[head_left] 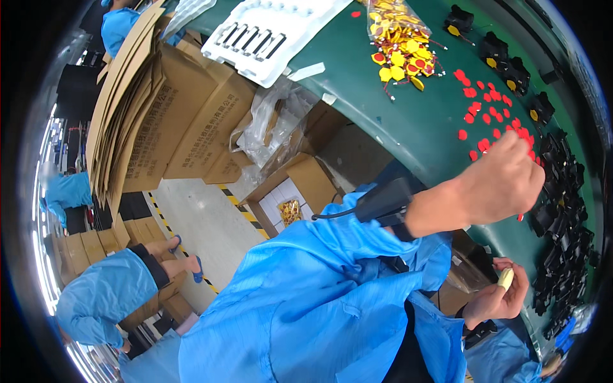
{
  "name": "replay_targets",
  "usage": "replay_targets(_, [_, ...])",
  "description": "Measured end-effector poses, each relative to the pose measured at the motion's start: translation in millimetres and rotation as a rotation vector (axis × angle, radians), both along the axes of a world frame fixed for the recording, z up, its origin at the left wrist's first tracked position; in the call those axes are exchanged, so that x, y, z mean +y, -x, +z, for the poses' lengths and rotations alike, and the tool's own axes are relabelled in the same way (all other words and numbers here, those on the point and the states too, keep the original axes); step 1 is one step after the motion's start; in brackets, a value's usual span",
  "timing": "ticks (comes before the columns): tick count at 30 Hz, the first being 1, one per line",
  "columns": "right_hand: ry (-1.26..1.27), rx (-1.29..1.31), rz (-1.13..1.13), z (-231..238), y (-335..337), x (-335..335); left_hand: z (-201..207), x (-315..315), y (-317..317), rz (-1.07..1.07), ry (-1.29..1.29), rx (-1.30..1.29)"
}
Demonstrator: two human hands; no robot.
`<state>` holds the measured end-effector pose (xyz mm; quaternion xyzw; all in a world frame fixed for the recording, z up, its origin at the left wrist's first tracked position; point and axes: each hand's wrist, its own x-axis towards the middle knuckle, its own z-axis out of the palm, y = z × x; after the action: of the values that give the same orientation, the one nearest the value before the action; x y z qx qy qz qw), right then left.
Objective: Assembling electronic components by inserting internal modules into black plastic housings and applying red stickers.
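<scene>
While a bag (417, 20) holds parts (394, 25), the right hand (497, 299) pinches something yellow (506, 279), the left hand (503, 175) unreadable.

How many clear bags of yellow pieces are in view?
2: an open bag on the green table, and a second bag in the open carton. Others may be hidden.

Held piece (506, 279) pale yellow; discs (486, 119) red; tabletop (389, 118) green; floor tape (231, 195) yellow-black striped.
</scene>
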<state>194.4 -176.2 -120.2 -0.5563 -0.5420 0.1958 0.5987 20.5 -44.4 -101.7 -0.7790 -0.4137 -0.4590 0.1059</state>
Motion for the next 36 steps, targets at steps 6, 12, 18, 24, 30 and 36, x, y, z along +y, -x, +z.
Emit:
replay_targets(6, [0.005, -0.070, 0.179, 8, 38, -22, -7, -60, 111, 0.083, -0.058, -0.242])
replay_targets(12, [0.086, -0.121, 0.206, -2, 42, -56, -214, -81, 268, 0.850, 0.601, -0.562])
replay_targets(18, [0.310, -0.155, 0.214, -12, 61, -60, -378, -49, 390, 0.784, 1.250, -0.088])
replay_targets(24, [0.342, -0.237, 0.217, -18, 80, -59, -401, -41, 376, 0.498, 1.261, 0.354])
replay_targets(30, [0.389, -0.270, 0.283, -29, 89, -63, -384, -61, 377, 0.548, 1.235, 0.250])
replay_targets(36, [0.522, -0.250, 0.281, -34, 83, -73, -383, -71, 365, 0.524, 1.212, 0.300])
